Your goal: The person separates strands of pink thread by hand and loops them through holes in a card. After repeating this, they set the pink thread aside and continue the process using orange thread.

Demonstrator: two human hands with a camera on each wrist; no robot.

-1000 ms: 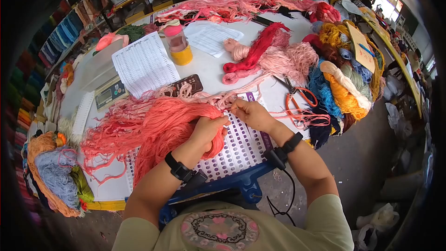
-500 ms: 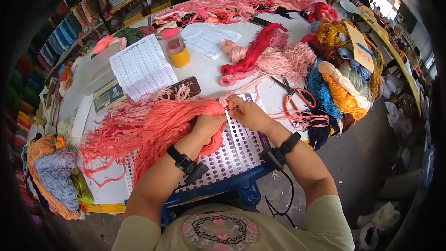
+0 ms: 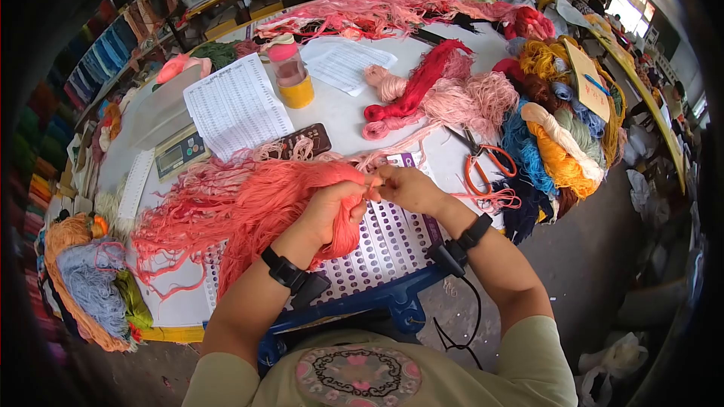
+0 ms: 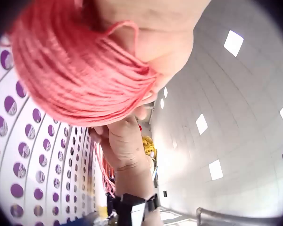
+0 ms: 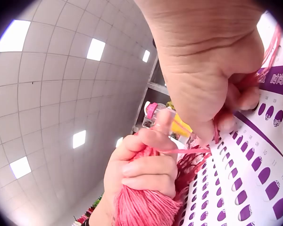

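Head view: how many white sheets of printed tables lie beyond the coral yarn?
2 visible: the near sheet beside the device with a display, the far sheet right of the pink-and-yellow jar. More may be hidden underneath.

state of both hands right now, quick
Left hand: closed, holding the coral yarn bundle.
Right hand: closed, pinching pink strand.

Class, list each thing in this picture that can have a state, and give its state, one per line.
Left hand: gripping
Right hand: pinching
Coral yarn hank: bunched, held
Pink strand: running between both hands
Orange-handled scissors: lying down, handles apart
Pink-topped bottle: upright, top on
Digital scale: display unreadable
Blue pen: lying on cardboard
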